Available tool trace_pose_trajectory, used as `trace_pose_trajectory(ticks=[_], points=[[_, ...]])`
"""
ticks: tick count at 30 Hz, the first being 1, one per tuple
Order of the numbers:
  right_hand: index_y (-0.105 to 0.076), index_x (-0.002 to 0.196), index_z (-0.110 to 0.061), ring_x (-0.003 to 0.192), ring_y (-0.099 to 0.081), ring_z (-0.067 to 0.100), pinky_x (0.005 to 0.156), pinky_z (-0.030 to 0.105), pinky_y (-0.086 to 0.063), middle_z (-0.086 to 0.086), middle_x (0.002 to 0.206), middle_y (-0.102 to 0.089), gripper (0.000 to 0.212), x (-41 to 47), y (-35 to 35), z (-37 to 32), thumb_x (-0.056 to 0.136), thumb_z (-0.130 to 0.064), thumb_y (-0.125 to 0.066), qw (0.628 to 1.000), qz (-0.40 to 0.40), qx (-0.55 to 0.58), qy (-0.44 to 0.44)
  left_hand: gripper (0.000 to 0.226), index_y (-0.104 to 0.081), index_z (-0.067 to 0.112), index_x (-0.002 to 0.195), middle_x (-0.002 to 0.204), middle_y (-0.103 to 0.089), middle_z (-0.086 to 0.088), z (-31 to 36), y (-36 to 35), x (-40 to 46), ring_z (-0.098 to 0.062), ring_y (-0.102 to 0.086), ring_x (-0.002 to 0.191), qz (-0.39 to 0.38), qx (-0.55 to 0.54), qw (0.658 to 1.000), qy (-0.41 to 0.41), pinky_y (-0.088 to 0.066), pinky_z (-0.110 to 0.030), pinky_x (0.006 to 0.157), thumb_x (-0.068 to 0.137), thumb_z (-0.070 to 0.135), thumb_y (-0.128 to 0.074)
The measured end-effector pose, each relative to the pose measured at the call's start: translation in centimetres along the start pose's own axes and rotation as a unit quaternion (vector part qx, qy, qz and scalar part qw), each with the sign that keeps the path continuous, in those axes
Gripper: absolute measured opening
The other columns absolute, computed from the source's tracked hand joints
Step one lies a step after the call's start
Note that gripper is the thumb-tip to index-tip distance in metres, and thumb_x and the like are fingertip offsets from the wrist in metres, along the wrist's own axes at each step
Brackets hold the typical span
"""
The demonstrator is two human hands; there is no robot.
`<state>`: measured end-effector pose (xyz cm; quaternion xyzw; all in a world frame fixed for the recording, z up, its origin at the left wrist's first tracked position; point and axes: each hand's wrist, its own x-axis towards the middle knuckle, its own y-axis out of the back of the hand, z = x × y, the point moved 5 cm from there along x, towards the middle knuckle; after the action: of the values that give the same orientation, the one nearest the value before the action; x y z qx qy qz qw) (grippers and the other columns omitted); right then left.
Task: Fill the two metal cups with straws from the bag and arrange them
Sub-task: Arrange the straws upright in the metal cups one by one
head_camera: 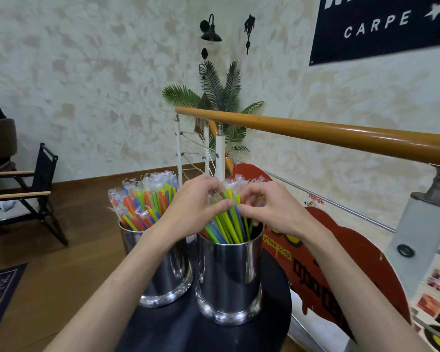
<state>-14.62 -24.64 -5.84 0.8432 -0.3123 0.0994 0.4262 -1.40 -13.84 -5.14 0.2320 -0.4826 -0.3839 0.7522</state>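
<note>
Two shiny metal cups stand side by side on a small round black table [178, 334]. The left cup [168, 275] is packed with wrapped straws [142, 201] in orange, yellow, green and blue. In the right cup [229, 280] stands a thinner bunch of green, yellow and blue straws [229, 224]. My left hand [193, 207] and my right hand [269, 212] meet above the right cup, fingers curled round the tops of this bunch from either side. No bag is in view.
A wooden handrail [315, 130] with white posts runs behind the table to the right. A red cut-out sign [341, 250] leans against the railing. A black folding chair [31, 194] stands at the left on the wooden floor. A potted palm [221, 97] is in the corner.
</note>
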Motion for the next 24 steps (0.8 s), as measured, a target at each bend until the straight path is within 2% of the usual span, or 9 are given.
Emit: trace_pose_trajectory(ticks=[3, 7, 9, 11, 13, 17, 20, 24], points=[[-0.070, 0.085, -0.027, 0.055, -0.066, 0.013, 0.043, 0.011, -0.039, 0.004, 0.075, -0.069, 0.011, 0.0, -0.1, 0.2, 0.088, -0.020, -0.078, 1.000, -0.021, 0.006, 0.009, 0.016, -0.062, 0.031, 0.080, 0.088, -0.049, 0.020, 0.0, -0.1, -0.1, 0.006, -0.049, 0.083, -0.013, -0.009, 1.000, -0.007, -0.033, -0.018, 0.071, 0.088, 0.038, -0.074], [-0.070, 0.084, -0.016, 0.056, -0.063, 0.008, 0.045, 0.012, -0.040, -0.001, 0.073, -0.065, 0.010, 0.3, -0.2, 0.8, 0.088, -0.016, -0.078, 0.999, -0.029, 0.012, 0.008, 0.017, -0.061, 0.027, 0.080, 0.090, -0.049, 0.019, -0.1, -0.3, 0.0, 0.005, -0.049, 0.083, -0.020, -0.012, 1.000, -0.011, -0.032, -0.014, 0.070, 0.089, 0.035, -0.074], [-0.066, 0.081, -0.017, 0.052, -0.057, 0.003, 0.047, 0.012, -0.038, -0.006, 0.071, -0.062, 0.014, 0.3, -0.2, 0.9, 0.089, -0.017, -0.077, 0.999, -0.033, 0.006, 0.008, 0.015, -0.063, 0.023, 0.083, 0.090, -0.048, 0.015, -0.2, -0.2, 0.0, 0.002, -0.049, 0.083, -0.027, -0.024, 0.999, -0.010, -0.033, -0.013, 0.071, 0.090, 0.032, -0.074], [-0.063, 0.082, -0.015, 0.050, -0.054, 0.002, 0.049, 0.014, -0.037, -0.010, 0.071, -0.062, 0.016, 0.3, -0.1, 0.9, 0.091, -0.020, -0.076, 0.999, -0.034, -0.001, 0.014, 0.017, -0.059, 0.029, 0.081, 0.091, -0.048, 0.010, -0.4, -0.2, 0.0, 0.000, -0.049, 0.083, -0.047, -0.043, 0.998, -0.008, -0.034, -0.016, 0.074, 0.091, 0.029, -0.073], [-0.063, 0.088, -0.010, 0.053, -0.057, 0.004, 0.050, 0.019, -0.044, -0.007, 0.078, -0.064, 0.016, 0.2, -0.1, 0.8, 0.093, -0.021, -0.073, 0.999, -0.037, 0.010, 0.020, 0.018, -0.060, 0.033, 0.084, 0.091, -0.048, 0.007, -0.5, -0.2, 0.0, -0.003, -0.050, 0.085, -0.057, -0.059, 0.997, -0.008, -0.037, -0.020, 0.077, 0.092, 0.023, -0.073], [-0.062, 0.099, -0.014, 0.078, -0.069, 0.026, 0.055, 0.030, -0.055, 0.011, 0.094, -0.068, 0.011, 0.3, -0.3, 1.2, 0.096, -0.022, -0.069, 0.998, -0.041, 0.044, 0.027, 0.018, -0.064, 0.038, 0.090, 0.092, -0.051, 0.006, -0.4, -0.2, -0.1, -0.003, -0.056, 0.091, -0.037, -0.081, 0.996, -0.006, -0.042, -0.018, 0.084, 0.093, 0.022, -0.071], [-0.062, 0.097, -0.015, 0.081, -0.070, 0.023, 0.063, 0.028, -0.055, 0.010, 0.091, -0.070, 0.013, 0.5, -0.3, 1.4, 0.094, -0.023, -0.072, 0.998, -0.025, 0.041, 0.028, 0.020, -0.059, 0.039, 0.087, 0.093, -0.055, 0.004, -0.2, -0.3, -0.1, -0.004, -0.055, 0.086, -0.015, -0.069, 0.998, -0.003, -0.040, -0.017, 0.077, 0.093, 0.024, -0.070], [-0.065, 0.093, -0.011, 0.073, -0.071, 0.018, 0.063, 0.028, -0.059, 0.008, 0.079, -0.072, 0.011, 0.4, -0.2, 1.4, 0.092, -0.017, -0.075, 0.998, -0.009, 0.056, 0.026, 0.022, -0.058, 0.038, 0.085, 0.086, -0.060, 0.008, -0.2, -0.3, -0.2, -0.005, -0.058, 0.083, 0.043, -0.041, 0.998, 0.001, -0.042, -0.019, 0.072, 0.089, 0.024, -0.074]])
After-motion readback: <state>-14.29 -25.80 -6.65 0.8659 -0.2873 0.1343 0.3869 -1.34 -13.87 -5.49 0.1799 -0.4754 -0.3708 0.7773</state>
